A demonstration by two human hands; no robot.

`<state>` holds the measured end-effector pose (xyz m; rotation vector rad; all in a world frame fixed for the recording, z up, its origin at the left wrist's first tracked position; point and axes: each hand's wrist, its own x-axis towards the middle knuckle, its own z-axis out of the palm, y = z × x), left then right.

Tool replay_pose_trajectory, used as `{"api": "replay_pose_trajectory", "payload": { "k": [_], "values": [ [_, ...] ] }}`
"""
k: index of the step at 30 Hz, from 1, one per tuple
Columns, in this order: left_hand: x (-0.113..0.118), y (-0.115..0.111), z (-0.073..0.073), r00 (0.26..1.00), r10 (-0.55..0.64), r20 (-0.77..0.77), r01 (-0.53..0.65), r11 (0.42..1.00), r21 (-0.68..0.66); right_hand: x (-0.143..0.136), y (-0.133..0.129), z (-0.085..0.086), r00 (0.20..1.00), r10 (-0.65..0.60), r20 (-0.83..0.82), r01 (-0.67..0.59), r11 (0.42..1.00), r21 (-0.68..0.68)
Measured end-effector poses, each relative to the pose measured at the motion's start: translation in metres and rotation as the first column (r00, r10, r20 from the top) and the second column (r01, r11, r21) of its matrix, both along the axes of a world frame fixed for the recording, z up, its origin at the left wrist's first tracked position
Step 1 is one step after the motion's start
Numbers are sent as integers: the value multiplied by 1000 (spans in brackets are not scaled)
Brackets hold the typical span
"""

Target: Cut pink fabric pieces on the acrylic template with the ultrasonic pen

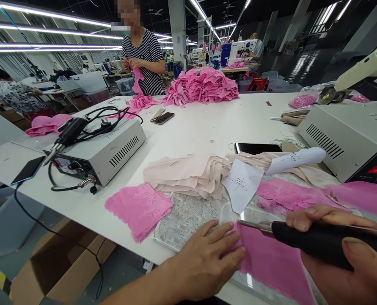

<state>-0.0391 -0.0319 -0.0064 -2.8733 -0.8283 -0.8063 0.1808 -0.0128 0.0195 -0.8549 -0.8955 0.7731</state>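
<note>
My left hand (209,258) lies with its fingers spread on a pink fabric piece (271,262), pressing its left edge onto a clear plate (188,212) over a speckled grey surface. In my right hand (337,250) is a black-handled tool (309,241) with a slim metal tip, like an ultrasonic welding pen. Its tip (248,224) touches or nearly touches the fabric's top corner, just beyond my left fingertips. A white paper template (242,184) with dots lies behind. Pink lace pieces (140,209) are stacked to the left, and more pink lace (296,195) lies at right.
Beige fabric (188,173) is layered behind the plate. Grey control boxes stand left (102,152) and right (350,127); a corded black tool (70,131) rests on the left one. A phone (258,148), a pink pile (204,87) and a standing person (145,59) are farther back.
</note>
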Motion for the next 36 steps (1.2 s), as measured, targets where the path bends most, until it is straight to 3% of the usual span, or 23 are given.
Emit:
{"api": "replay_pose_trajectory", "payload": {
  "k": [6, 14, 22, 29, 36],
  "values": [
    [-12, -13, 2, 999, 27, -40, -28, 999, -34, 4, -6, -12, 996, 65, 56, -67, 996, 52],
    [-17, -18, -9, 998, 57, -15, -58, 998, -37, 0, -7, -10, 991, 84, 104, -88, 996, 34],
    [-17, -18, -7, 999, 47, -9, -47, 999, -20, 5, -7, -8, 979, 83, 185, -99, 992, 75],
    [-26, -26, -7, 998, 50, -35, -52, 997, -51, 2, -11, -9, 985, 169, 45, -168, 985, -22],
    [-33, -32, -3, 997, 71, -21, -72, 996, -53, -5, -12, -9, 979, 199, 46, -198, 980, -31]
  ]
}}
